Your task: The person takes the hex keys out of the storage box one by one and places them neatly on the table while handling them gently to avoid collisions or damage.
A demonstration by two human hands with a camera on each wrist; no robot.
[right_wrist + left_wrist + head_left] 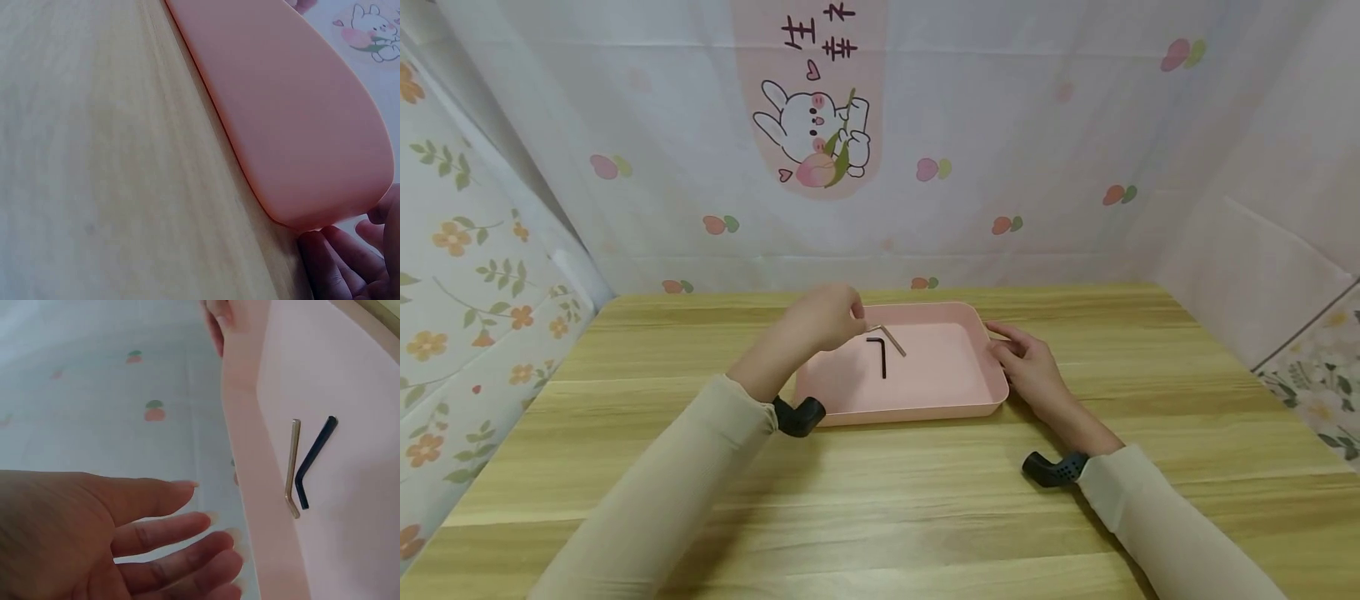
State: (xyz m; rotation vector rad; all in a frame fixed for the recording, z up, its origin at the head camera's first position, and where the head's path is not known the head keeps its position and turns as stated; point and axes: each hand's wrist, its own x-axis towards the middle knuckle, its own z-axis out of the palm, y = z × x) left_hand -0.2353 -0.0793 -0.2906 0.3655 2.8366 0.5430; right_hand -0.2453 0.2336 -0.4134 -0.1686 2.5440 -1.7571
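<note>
A pink rectangular tray (936, 358) stands on the table. Two L-shaped hex keys lie inside it: a black one (883, 358) and, just behind it, a gold-coloured one (892, 341). My left hand (823, 318) hovers over the tray's left back part, near the keys. In the left wrist view its fingers (175, 569) are loosely bent, thumb apart, with nothing between them. At the opposite end, my right hand (1033, 375) holds the tray's right wall, thumb at the rim and fingers (356, 256) against the outside.
The wood-grain table (880, 500) reaches a back curtain (1000, 125) printed with a rabbit and small fruits. Flowered cloth (467, 317) hangs at the left, and more cloth (1315, 392) at the right. Each wrist carries a black device (1056, 469).
</note>
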